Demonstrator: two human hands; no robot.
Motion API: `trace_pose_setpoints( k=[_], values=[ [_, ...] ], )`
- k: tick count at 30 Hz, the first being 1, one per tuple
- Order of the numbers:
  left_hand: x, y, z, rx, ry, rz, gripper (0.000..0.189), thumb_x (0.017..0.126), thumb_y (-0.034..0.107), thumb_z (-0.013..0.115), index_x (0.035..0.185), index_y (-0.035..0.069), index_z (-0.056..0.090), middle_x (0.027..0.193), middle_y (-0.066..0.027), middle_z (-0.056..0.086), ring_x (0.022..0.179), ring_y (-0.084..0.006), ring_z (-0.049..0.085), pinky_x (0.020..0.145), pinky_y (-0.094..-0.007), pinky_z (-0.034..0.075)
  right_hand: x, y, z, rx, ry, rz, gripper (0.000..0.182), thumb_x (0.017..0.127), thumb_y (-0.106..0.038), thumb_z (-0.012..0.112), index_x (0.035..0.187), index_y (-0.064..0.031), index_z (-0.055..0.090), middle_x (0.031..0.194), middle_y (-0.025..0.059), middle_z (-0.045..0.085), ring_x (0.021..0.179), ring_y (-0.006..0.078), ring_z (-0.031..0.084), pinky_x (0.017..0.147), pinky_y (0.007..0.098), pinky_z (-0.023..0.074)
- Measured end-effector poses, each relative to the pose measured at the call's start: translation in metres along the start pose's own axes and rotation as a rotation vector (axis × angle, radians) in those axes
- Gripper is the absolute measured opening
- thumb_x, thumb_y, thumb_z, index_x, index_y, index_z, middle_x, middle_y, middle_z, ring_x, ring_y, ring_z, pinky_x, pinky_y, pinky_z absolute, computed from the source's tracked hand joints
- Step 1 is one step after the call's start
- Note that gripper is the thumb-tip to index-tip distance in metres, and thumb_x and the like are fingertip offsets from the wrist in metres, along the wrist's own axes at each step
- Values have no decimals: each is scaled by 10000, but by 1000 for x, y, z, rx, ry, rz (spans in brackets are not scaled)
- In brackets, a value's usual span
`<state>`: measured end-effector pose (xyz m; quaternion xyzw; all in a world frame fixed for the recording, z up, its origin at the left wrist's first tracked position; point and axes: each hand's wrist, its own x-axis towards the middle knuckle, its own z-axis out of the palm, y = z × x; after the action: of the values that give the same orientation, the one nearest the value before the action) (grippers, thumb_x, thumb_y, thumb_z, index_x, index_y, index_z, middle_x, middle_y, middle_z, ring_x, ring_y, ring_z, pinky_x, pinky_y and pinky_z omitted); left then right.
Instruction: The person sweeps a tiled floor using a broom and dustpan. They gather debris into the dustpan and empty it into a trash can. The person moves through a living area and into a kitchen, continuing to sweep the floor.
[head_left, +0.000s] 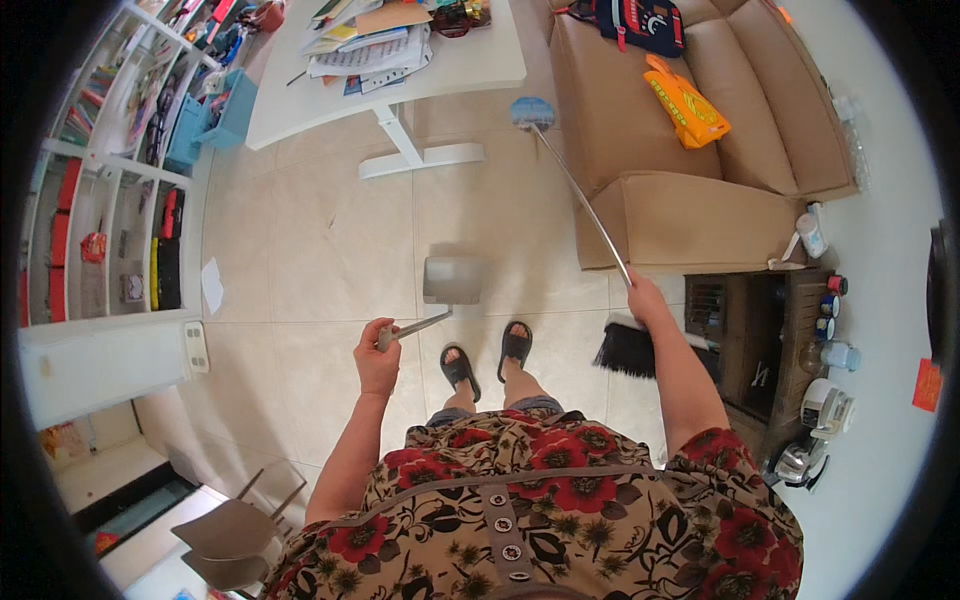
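My left hand (379, 355) is closed around the handle of a long-handled dustpan (452, 280), whose pan is low over the tiled floor ahead of my feet. With my right hand (648, 300) I grip a thin metal pole (585, 202). At the pole's far end a blue and white head (532, 112), of a kind I cannot tell, is near the front of the sofa. A black-bristled broom head (624, 351) shows beside my right forearm, which covers part of it. Whether my right hand also holds that broom cannot be told.
A white table (480, 67) with stacked papers stands ahead. The tan sofa (690, 217) at the right bears an orange bag (686, 105) and a backpack (637, 26). White shelving (112, 161) lines the left, a paper piece (212, 285) beside it. A dark wood cabinet (787, 337) is at right, chairs (225, 529) at lower left.
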<state>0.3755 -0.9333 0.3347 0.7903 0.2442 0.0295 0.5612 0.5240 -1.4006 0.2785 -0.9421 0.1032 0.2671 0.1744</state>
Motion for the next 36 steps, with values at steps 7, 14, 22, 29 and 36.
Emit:
trace_pose_setpoints(
  k=[7,14,22,29,36],
  values=[
    [-17,-37,-44,-90,45,-37,317,767,-11,520,1064,83,579,893,-40,630,582,-75,528,408,-216,427,-191,15,-9,139,-281,185,469,914,-166,445,1380,-198,402,903,204,618,778,303,614,718,405,479],
    [-29,-59,-92,-91,115,-112,302,750,-36,520,1022,67,600,887,-47,640,745,-105,570,667,-230,475,-337,15,-41,524,-386,336,399,915,-142,486,1314,-156,492,572,14,508,458,89,466,431,263,390],
    [-26,-63,-112,-11,5,108,320,753,-33,525,1040,87,598,868,-22,622,609,-80,528,447,-227,431,-286,1,39,550,142,192,240,908,-253,543,765,-72,475,512,-23,411,373,71,381,343,251,318],
    [-25,-64,-135,21,14,148,335,745,-40,515,1043,92,592,890,-34,625,596,-81,530,417,-226,435,-302,-11,55,965,456,18,216,864,-203,631,762,-60,504,499,-24,417,353,57,384,320,218,296],
    [-13,-63,-139,-95,11,58,309,744,-24,525,1028,73,598,863,-39,636,698,-90,555,597,-231,452,-238,-54,-3,1289,603,-146,142,878,-147,596,817,-40,525,631,25,507,542,119,527,527,267,462]
  ],
)
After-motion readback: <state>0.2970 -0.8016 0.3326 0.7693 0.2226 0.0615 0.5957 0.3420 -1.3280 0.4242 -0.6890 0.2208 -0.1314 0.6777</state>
